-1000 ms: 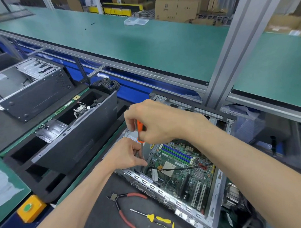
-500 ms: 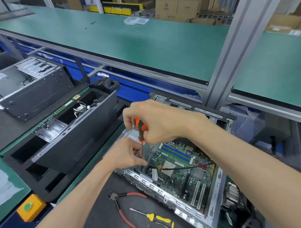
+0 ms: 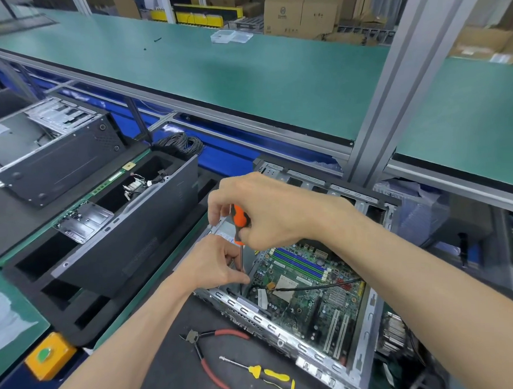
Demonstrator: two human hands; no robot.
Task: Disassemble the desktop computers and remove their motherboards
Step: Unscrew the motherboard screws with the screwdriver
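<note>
Board: the motherboard (image 3: 308, 294) lies flat inside the open case (image 3: 286, 333), below and just right of both hands; its long axis runs from the near-right corner up toward the far left.
Driver: an orange-handled screwdriver (image 3: 239, 224) stands nearly upright, shaft pointing down into the board's left corner by the case wall; the tip is hidden behind the left hand.
Right hand (image 3: 267, 211): curled round the driver's handle from above, index finger and thumb at its upper part.
Left hand (image 3: 217, 262): fingers pinched narrow round the shaft low down, steadying it just above the case rim; this hand is nearer the screw.
Key relation: the shaft must stay in line with the screw, which I judge sits straight below the left fingertips; the screw itself cannot be seen.
Cable: a black cable (image 3: 313, 287) crosses the board's middle, clear of the shaft.
Spare tools: pliers (image 3: 208, 356) and a yellow screwdriver (image 3: 264, 374) lie on the mat near the case's front edge, untouched.
Change: against one second ago, the right hand has rolled slightly on the handle, showing more orange; the left hand and case stay put.
</note>
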